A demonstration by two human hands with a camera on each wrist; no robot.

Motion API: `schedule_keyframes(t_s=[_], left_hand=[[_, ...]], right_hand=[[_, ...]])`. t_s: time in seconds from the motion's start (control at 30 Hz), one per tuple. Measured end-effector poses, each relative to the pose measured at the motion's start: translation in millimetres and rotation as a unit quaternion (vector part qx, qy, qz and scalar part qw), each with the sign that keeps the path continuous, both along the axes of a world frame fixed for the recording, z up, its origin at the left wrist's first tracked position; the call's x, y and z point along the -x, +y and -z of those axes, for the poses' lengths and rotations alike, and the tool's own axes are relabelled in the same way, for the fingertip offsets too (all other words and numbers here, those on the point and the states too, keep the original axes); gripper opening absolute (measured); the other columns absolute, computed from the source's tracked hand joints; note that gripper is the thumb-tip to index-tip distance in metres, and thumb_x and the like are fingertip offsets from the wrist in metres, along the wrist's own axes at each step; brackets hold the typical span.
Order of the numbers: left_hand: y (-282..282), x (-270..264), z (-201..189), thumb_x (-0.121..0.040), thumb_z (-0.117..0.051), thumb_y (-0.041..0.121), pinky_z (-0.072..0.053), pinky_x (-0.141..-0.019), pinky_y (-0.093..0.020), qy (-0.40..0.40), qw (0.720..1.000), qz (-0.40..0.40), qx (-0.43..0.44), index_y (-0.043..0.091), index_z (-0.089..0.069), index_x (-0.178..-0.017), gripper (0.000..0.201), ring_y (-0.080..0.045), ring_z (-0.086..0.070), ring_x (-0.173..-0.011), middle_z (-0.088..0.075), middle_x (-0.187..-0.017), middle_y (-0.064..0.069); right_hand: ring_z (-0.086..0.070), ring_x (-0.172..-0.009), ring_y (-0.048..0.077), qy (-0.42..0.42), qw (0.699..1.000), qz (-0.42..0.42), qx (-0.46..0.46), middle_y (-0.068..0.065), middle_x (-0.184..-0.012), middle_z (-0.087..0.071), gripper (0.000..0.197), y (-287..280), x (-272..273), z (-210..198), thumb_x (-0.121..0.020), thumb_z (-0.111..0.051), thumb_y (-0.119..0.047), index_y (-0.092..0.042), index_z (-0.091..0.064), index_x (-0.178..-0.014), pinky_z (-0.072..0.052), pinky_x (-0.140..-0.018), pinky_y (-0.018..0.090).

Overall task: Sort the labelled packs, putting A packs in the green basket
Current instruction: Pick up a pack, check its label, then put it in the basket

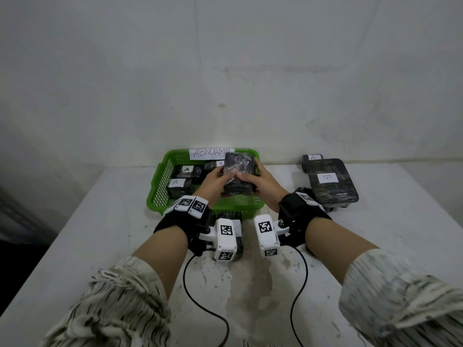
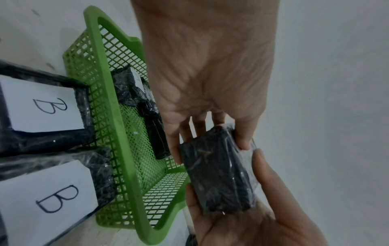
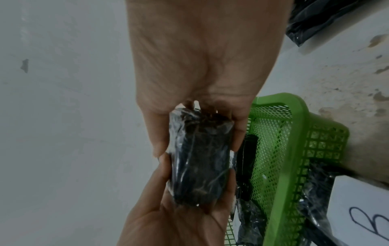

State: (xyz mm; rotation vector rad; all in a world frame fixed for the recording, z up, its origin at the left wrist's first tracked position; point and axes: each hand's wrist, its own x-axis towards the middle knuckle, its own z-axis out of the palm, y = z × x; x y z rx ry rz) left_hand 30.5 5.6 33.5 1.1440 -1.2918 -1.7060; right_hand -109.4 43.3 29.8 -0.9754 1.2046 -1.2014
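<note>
Both hands hold one black film-wrapped pack (image 1: 240,174) above the right half of the green basket (image 1: 160,186). My left hand (image 1: 220,177) grips its left end, thumb on top, and my right hand (image 1: 253,179) grips its right end. No label shows on this pack (image 2: 219,174) in any view. In the right wrist view the pack (image 3: 200,158) sits between the right hand (image 3: 200,83) above and the left hand (image 3: 179,216) below. Inside the basket lie packs labelled A (image 1: 186,170), (image 1: 176,184).
The basket's back wall carries a paper sign reading ABNORMAL (image 1: 211,153). At the right of the white table (image 1: 375,234) lies a large B pack (image 1: 330,181), with an A pack (image 1: 313,158) behind it. Two B packs (image 2: 42,106), (image 2: 52,196) lie against the basket's near wall.
</note>
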Motion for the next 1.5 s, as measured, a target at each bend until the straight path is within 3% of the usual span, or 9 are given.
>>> schedule_keyframes(t_s=[0.2,0.43,0.57,0.7,0.8,0.93,1.2,1.37,1.5], left_hand=[[3,-1,2,-0.091,-0.056,0.012,-0.051,-0.083,-0.034,0.033,0.999,-0.003,-0.011,0.007,-0.043,-0.131,0.043,-0.020,-0.060,-0.095,-0.056,-0.122,-0.014],[1,-1,0,-0.088,-0.053,-0.007,-0.052,-0.085,-0.049,0.027,0.996,-0.053,0.061,0.023,-0.039,-0.123,0.048,-0.031,-0.057,-0.106,-0.056,-0.115,-0.017],[4,-1,-2,-0.090,-0.049,-0.008,-0.053,-0.074,-0.033,0.003,0.999,-0.005,0.050,0.013,-0.043,-0.129,0.045,-0.025,-0.056,-0.097,-0.057,-0.103,-0.012],[6,7,-7,-0.096,-0.046,0.012,-0.049,-0.067,-0.033,0.043,0.999,-0.021,-0.013,0.016,-0.044,-0.114,0.018,-0.019,-0.056,-0.081,-0.057,-0.098,-0.007],[6,12,-9,-0.093,-0.055,0.025,-0.052,-0.070,-0.040,0.023,0.999,-0.026,-0.017,0.019,-0.038,-0.112,0.027,-0.020,-0.058,-0.092,-0.055,-0.110,-0.008],[5,13,-8,-0.089,-0.061,0.022,-0.048,-0.092,-0.057,-0.023,0.999,-0.040,0.012,0.021,-0.034,-0.116,0.038,-0.029,-0.057,-0.104,-0.052,-0.124,-0.016],[5,5,-12,-0.090,-0.059,0.016,-0.046,-0.094,-0.055,-0.038,0.999,-0.021,0.001,0.022,-0.037,-0.124,0.040,-0.032,-0.054,-0.116,-0.052,-0.129,-0.017],[7,2,-16,-0.091,-0.050,0.001,-0.047,-0.091,-0.046,-0.027,0.999,-0.022,0.006,0.016,-0.032,-0.139,0.053,-0.030,-0.053,-0.108,-0.050,-0.130,-0.023],[4,-4,-14,-0.093,-0.046,0.002,-0.048,-0.088,-0.056,0.000,0.999,-0.050,-0.021,0.019,-0.036,-0.131,0.043,-0.035,-0.049,-0.119,-0.044,-0.133,-0.018]], right_hand=[[-0.061,-0.114,0.024,0.022,0.999,0.006,0.023,0.007,-0.126,-0.059,0.086,0,1,1,-0.082,-0.070,-0.003,-0.021,-0.021,-0.150,-0.049,-0.100,0.041],[-0.057,-0.098,0.017,0.000,0.998,0.063,-0.008,0.002,-0.116,-0.059,0.026,3,2,-4,-0.100,-0.043,-0.039,-0.021,-0.048,-0.118,-0.048,-0.084,0.040],[-0.059,-0.090,0.019,-0.028,0.997,0.064,-0.026,-0.003,-0.098,-0.060,0.018,1,8,-8,-0.097,-0.048,-0.039,-0.022,-0.041,-0.100,-0.048,-0.088,0.051],[-0.060,-0.082,0.019,0.008,0.998,0.058,-0.006,0.005,-0.098,-0.059,0.019,-2,6,-8,-0.092,-0.059,-0.022,-0.023,-0.040,-0.091,-0.052,-0.067,0.036],[-0.054,-0.067,0.015,0.082,0.993,0.075,0.034,0.004,-0.086,-0.054,0.025,-2,1,-3,-0.088,-0.063,-0.010,-0.022,-0.041,-0.087,-0.044,-0.052,0.021],[-0.053,-0.080,0.019,0.070,0.994,0.061,0.050,0.004,-0.094,-0.048,0.025,0,-4,0,-0.086,-0.064,-0.006,-0.019,-0.044,-0.093,-0.044,-0.068,0.027],[-0.054,-0.106,0.027,0.110,0.992,0.039,0.043,0.005,-0.115,-0.048,0.039,5,-5,-1,-0.084,-0.063,-0.002,-0.019,-0.042,-0.113,-0.048,-0.062,0.024],[-0.056,-0.107,0.022,0.049,0.998,0.026,0.019,0.010,-0.125,-0.051,0.037,6,-8,1,-0.090,-0.062,-0.012,-0.020,-0.046,-0.122,-0.052,-0.078,0.031],[-0.061,-0.095,0.019,-0.006,0.998,0.067,0.019,0.010,-0.119,-0.059,0.024,6,-8,0,-0.099,-0.050,-0.016,-0.011,-0.053,-0.122,-0.052,-0.068,0.024]])
